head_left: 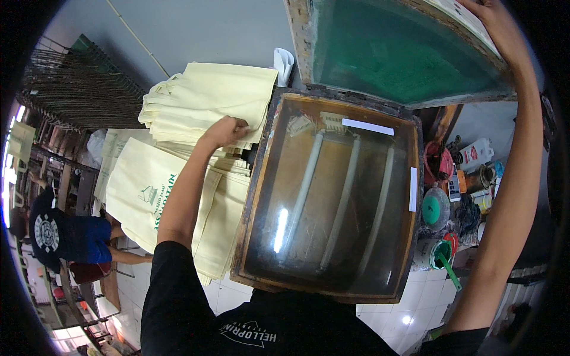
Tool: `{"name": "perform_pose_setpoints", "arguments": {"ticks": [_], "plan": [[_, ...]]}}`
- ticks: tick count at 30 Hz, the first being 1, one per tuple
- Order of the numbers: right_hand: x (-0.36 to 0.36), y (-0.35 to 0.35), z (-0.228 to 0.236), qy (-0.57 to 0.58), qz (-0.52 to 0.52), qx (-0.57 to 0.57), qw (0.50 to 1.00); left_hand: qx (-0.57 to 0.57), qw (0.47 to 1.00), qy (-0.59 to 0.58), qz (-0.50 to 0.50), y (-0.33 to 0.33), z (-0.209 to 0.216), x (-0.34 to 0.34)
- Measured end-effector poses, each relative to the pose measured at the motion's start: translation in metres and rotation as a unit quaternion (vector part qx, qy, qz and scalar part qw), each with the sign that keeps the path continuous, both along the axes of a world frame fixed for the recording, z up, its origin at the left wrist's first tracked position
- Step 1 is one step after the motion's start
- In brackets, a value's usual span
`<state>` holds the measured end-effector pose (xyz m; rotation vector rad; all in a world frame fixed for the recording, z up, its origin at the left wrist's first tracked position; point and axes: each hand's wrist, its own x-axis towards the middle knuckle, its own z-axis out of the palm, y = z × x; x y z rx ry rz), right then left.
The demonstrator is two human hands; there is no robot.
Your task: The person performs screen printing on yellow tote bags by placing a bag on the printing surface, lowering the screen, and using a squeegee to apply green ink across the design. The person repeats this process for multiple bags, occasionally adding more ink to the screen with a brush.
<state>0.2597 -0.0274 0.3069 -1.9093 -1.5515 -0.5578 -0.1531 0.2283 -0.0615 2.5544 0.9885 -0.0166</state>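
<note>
- Keep the green screen point(409, 53) steady, tilted up at the upper right of the frame, with the right hand point(497, 26) clamped on its edge; best not to let it drop onto the glass-topped box point(323, 196) at centre.
- With the left hand point(225, 132), well apart from the right and curled over the plain pale fabric stack point(208, 89) left of upper centre, take just one piece; cannot tell whether already pinching cloth.
- Better to peel from a corner, without dragging the layers beneath.
- Lay cloth flat, probably using the white strips point(368, 127) at the glass's top and right as guides.
- Avoid rubbing the printed pieces point(127, 184) at centre left, in case of wet ink.
</note>
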Motion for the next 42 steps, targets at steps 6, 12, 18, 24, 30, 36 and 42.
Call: {"name": "perform_pose_setpoints", "arguments": {"ticks": [6,12,18,24,30,36,42], "plan": [[-0.023,-0.008,-0.017,-0.050,-0.007,0.056,0.997,0.137,0.925,-0.287,0.209,0.011,0.051,-0.040],[-0.019,-0.008,-0.001,0.019,-0.074,-0.002,0.997,0.166,0.913,-0.347,0.137,-0.018,0.139,-0.076],[-0.006,-0.009,-0.008,0.012,-0.013,0.019,1.000,0.203,0.913,-0.340,0.100,-0.121,0.129,-0.040],[0.005,-0.010,-0.009,0.016,0.029,0.038,0.999,0.107,0.923,-0.335,-0.154,-0.291,0.021,0.081],[0.004,-0.021,-0.008,0.032,0.056,-0.020,0.998,-0.020,0.909,-0.367,-0.198,-0.377,-0.054,0.163],[0.024,-0.007,-0.017,-0.020,0.072,0.018,0.997,0.015,0.917,-0.337,-0.212,-0.393,-0.040,0.211],[0.010,-0.021,-0.010,-0.005,0.091,-0.016,0.996,0.086,0.924,-0.366,-0.068,-0.293,-0.020,0.267]]}}
